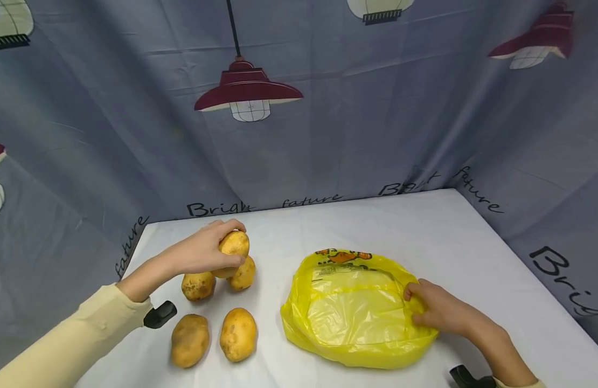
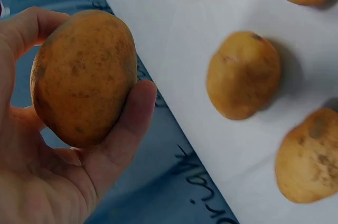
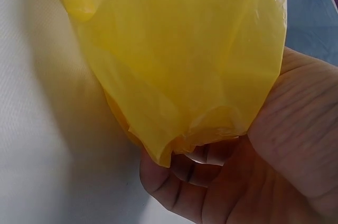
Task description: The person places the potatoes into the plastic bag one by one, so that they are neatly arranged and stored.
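A potato (image 2: 84,78) is gripped in my left hand (image 1: 209,248), thumb on one side and fingers on the other; in the head view it overlaps the potatoes behind it. Just beyond it lies another potato (image 1: 243,274), with a spotted potato (image 1: 198,285) below my wrist. My right hand (image 1: 439,307) holds the right rim of a yellow plastic bag (image 1: 362,355), thumb inside and fingers curled at its edge. The bag's mouth faces up, spread wide, with an orange print on its far side. In the right wrist view the bag's yellow wall (image 3: 179,65) hides part of the fingers.
Two more potatoes, a brownish one (image 1: 189,340) and a yellower one (image 1: 238,334), lie at the near left of the white table (image 1: 289,231). A grey-blue curtain (image 1: 328,134) printed with lamps and lettering hangs behind and along both sides.
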Motion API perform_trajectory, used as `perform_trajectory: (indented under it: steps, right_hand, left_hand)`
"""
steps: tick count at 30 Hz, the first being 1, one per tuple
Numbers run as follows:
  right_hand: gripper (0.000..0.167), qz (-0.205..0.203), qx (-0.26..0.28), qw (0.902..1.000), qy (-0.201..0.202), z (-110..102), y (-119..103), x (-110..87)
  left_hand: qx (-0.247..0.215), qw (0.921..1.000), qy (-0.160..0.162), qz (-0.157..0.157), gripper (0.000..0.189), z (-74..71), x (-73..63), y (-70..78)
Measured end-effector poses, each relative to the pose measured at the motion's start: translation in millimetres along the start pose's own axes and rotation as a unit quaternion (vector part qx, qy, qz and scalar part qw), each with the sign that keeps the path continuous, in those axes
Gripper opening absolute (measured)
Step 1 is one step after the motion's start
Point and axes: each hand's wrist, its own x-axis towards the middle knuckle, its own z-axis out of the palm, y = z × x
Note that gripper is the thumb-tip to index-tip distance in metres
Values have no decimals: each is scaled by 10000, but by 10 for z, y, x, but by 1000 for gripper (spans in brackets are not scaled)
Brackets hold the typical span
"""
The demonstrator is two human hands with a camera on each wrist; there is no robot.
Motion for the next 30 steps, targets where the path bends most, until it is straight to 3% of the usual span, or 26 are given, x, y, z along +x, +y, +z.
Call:
perform_trajectory:
  steps: [11, 21, 30]
  right_hand:
    - [34, 102, -23, 9999, 31, 2, 4, -43]
    - [34, 212, -22, 9998, -22, -26, -52, 3]
    - [34, 181, -83, 9998, -63, -1, -98, 29]
  left_hand:
    - [-127, 9992, -309, 205, 57, 161, 169, 413]
    - [-147, 9991, -248, 317, 57, 406, 323, 565]
    - [-16, 9969, -523, 591, 52, 630, 514, 798]
